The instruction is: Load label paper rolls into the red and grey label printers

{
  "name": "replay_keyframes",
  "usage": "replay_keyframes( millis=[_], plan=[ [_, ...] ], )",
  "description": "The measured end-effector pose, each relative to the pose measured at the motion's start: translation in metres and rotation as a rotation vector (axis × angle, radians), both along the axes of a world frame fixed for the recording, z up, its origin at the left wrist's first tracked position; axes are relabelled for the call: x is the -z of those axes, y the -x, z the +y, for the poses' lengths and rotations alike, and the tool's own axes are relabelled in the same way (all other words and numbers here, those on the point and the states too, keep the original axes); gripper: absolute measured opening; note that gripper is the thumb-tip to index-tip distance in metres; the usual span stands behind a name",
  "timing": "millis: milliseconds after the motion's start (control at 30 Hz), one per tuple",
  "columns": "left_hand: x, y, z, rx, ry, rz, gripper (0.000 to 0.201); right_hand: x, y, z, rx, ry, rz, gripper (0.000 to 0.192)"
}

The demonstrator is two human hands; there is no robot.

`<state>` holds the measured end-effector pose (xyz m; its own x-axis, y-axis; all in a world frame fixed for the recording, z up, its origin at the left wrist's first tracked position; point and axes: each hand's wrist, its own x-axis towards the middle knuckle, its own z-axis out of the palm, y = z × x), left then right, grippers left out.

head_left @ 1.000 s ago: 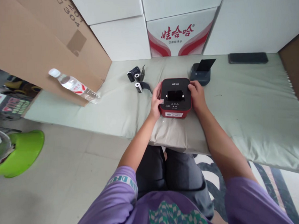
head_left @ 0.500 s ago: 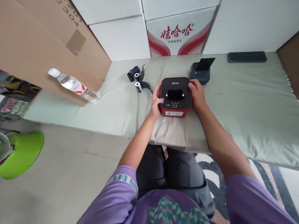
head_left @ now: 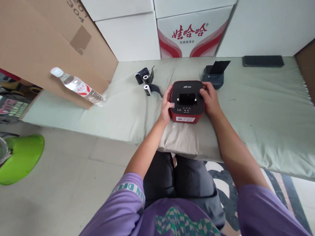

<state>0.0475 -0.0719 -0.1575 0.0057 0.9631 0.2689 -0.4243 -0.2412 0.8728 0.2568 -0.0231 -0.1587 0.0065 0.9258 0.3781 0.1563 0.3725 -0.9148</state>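
Fingers (head_left: pixel 169 96) of both hands clasp red printer (head_left: pixel 187 101).

My left hand (head_left: pixel 166 107) and right hand (head_left: pixel 209 100) cover both sides of the red, black-topped plastic label printer (head_left: pixel 186 101). Its white front sticker (head_left: pixel 185 119) reads too small. Far left, the green plastic bowl (head_left: pixel 18 158) runs off-frame.

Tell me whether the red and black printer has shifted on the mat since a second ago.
No. The red and black printer keeps its gap to the grey device behind it.
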Motion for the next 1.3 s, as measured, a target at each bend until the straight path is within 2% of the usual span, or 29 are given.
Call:
replay_keyframes(
  millis=[200,467,533,600,700,767,800,900,967,1033,1167,1233,1300],
  plan=[
    [0.002,0.001,0.003,-0.035,0.003,0.02,0.091,0.003,-0.003,0.002,0.01,-0.029,0.006,0.064],
    [0.007,0.006,0.009,0.007,-0.02,-0.007,0.087,0.006,-0.015,0.013,-0.011,-0.054,0.028,0.063],
    [0.008,0.006,0.009,0.007,0.03,0.014,0.087,0.003,-0.021,0.013,-0.062,-0.004,0.019,0.063],
    [0.008,0.007,0.005,0.001,0.084,0.049,0.086,-0.003,-0.03,0.009,-0.164,0.115,-0.013,0.066],
    [0.008,0.009,-0.007,-0.015,0.112,0.128,0.082,-0.012,-0.045,-0.011,-0.398,0.297,-0.082,0.084],
    [0.008,0.012,-0.017,0.012,0.102,0.193,0.085,-0.015,-0.047,-0.033,-0.538,0.316,-0.171,0.103],
    [0.007,0.013,-0.021,0.042,0.094,0.221,0.088,-0.014,-0.044,-0.045,-0.564,0.276,-0.226,0.112],
    [0.004,0.017,-0.023,0.123,0.046,0.283,0.097,-0.007,-0.019,-0.075,-0.34,0.009,-0.255,0.141],
    [-0.001,0.021,-0.013,0.141,-0.017,0.345,0.102,-0.003,0.001,-0.078,-0.241,-0.086,-0.184,0.135],
    [-0.011,0.025,0.01,0.125,-0.094,0.431,0.106,-0.006,0.016,-0.061,-0.18,-0.162,-0.122,0.133],
    [-0.041,0.03,0.082,0.027,-0.18,0.559,0.091,-0.022,0.028,0.013,-0.146,-0.244,-0.072,0.141],
    [-0.053,0.027,0.121,-0.027,-0.154,0.55,0.083,-0.028,0.033,0.055,-0.148,-0.246,-0.043,0.139],
    [-0.059,0.022,0.152,-0.102,-0.111,0.5,0.077,-0.029,0.039,0.089,-0.139,-0.238,-0.038,0.135]
  ],
)
